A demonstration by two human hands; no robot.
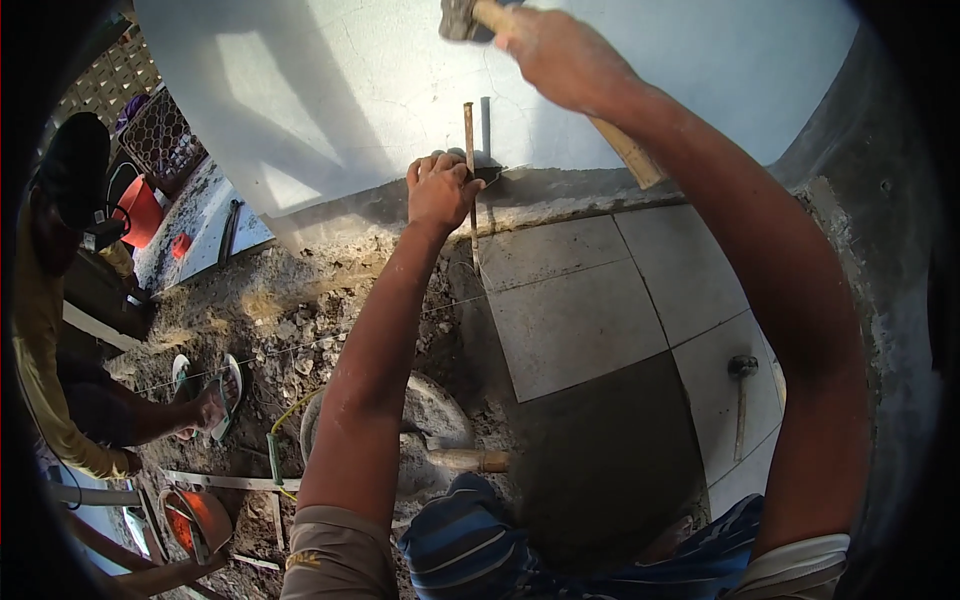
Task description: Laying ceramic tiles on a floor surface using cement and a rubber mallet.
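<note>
My right hand (575, 62) is raised in front of the white wall, closed around the wooden handle of a hammer (632, 155). The hammer's metal head is at the top edge of the view, partly cut off. Lower and to the left, my left hand (440, 192) is closed on a thin, rusty metal rod (469, 128), which stands nearly upright by the foot of the wall. Its top sticks out above my fingers, and its lower part reaches down beside the pale floor tiles (560, 330). The hammer head is apart from the rod.
A small mallet (740, 400) lies on the right tiles, beside dark wet mortar (610, 440). A round pan (440, 400) and a wooden tool handle (468, 460) are near my knees. Rubble, a string line, an orange bucket (205, 520) and another person (60, 400) are left.
</note>
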